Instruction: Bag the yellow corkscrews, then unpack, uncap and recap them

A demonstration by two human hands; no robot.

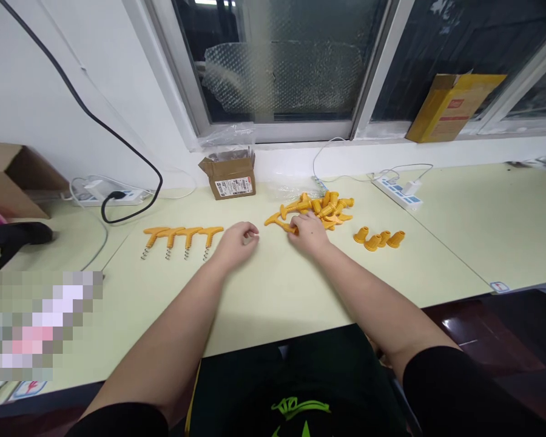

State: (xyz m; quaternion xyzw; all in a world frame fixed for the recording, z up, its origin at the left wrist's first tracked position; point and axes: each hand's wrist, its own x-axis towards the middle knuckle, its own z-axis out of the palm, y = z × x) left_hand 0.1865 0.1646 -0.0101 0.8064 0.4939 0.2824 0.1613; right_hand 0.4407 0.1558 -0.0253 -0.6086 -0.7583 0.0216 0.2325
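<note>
My right hand (310, 233) is at the near left edge of a pile of orange-yellow corkscrew parts (330, 205). Its fingers close on the shaft of a T-handled corkscrew (275, 218), whose handle sticks out to the left; the spiral end is hidden. Left of it, my left hand (239, 243) rests near the table with loosely curled fingers, a gap between thumb and forefinger, and nothing visible between them. Beside that hand, several corkscrews (188, 238) lie in a row, handles away from me and metal spirals toward me. Several tapered orange sleeves (372, 243) stand or lean right of the pile.
An open small carton (234, 176) stands against the wall, clear plastic film (286, 185) beside it. Power strips (398, 191) with cables lie at the back. A black cable (86, 112) hangs at left, near a brown box (16, 182). A yellow box (452, 109) leans on the window.
</note>
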